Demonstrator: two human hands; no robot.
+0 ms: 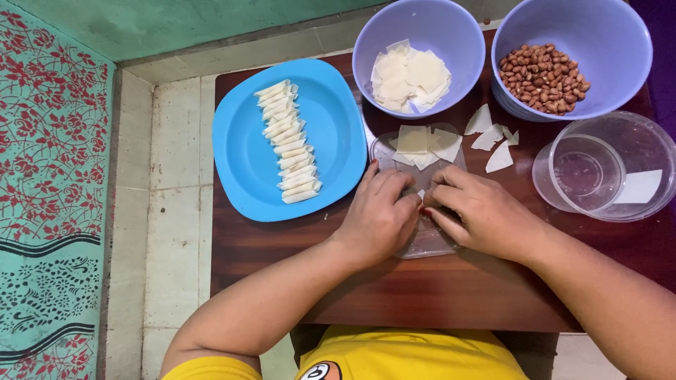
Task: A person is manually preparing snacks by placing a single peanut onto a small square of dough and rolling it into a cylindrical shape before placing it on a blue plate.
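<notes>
Seen from above, your 2 hands, the left hand (377,214) and the right hand (477,213), are bare, with no gloves, rings or watch showing. Your forearms are uncovered up to the short sleeves of a bright yellow shirt (415,355). A small round emblem in black, white and orange sits at the shirt's chest, cut off by the frame's lower edge.
</notes>
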